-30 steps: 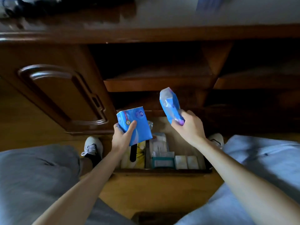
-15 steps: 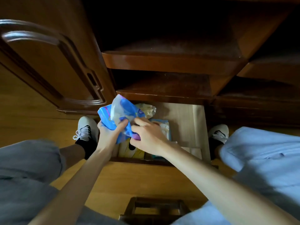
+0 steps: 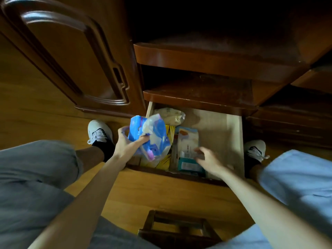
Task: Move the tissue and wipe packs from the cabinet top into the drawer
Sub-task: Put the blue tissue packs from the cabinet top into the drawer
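My left hand (image 3: 128, 144) grips two packs together above the left side of the open drawer (image 3: 233, 141): a blue tissue pack (image 3: 135, 128) behind, and a blue-and-white wipe pack (image 3: 157, 139) in front. My right hand (image 3: 209, 159), blurred, reaches into the drawer with fingers spread and nothing in it, just over a teal-edged box (image 3: 190, 166). Inside the drawer lie a pale pack (image 3: 186, 139), a yellow pack (image 3: 168, 130) and a clear bag of pale stuff (image 3: 169, 115) at the back.
Two dark wooden shelves (image 3: 197, 94) overhang the drawer. A carved cabinet door (image 3: 71, 56) stands to the left. My shoes (image 3: 98, 132) flank the drawer on the wooden floor. A small wooden stool (image 3: 177, 229) sits between my knees. The drawer's right half shows bare wood.
My right hand has let go of the wipe pack, which my left hand now holds with the tissue pack. The right hand moved right and down into the drawer. The view tilted further down.
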Demonstrator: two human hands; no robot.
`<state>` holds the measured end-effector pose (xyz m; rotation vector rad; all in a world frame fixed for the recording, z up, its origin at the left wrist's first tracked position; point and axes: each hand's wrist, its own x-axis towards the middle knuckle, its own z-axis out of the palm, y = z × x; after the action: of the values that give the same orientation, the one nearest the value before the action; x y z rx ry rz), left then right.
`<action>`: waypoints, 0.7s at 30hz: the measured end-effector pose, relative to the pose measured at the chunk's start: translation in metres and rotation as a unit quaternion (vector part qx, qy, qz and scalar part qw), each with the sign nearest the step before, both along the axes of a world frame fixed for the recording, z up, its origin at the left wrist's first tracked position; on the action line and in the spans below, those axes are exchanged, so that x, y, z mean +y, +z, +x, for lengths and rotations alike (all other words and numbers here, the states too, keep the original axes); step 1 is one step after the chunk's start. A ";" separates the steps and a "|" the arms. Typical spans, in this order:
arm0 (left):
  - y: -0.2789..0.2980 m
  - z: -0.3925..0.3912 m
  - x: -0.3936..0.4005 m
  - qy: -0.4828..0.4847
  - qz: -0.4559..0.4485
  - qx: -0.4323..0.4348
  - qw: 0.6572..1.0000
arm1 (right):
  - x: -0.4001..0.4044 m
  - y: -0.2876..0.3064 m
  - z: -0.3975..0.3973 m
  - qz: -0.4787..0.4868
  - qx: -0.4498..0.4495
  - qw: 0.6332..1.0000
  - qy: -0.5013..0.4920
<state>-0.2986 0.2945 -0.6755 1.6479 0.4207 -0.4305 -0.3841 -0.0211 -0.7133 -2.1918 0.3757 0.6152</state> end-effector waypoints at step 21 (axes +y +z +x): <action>-0.005 -0.001 0.005 -0.016 0.085 -0.044 0.995 | 0.010 0.008 0.036 -0.086 -0.047 0.988 0.119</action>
<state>-0.3001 0.2998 -0.6803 1.8327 0.3734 -0.3512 -0.3478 -0.0115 -0.7048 -2.4438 0.1220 0.6226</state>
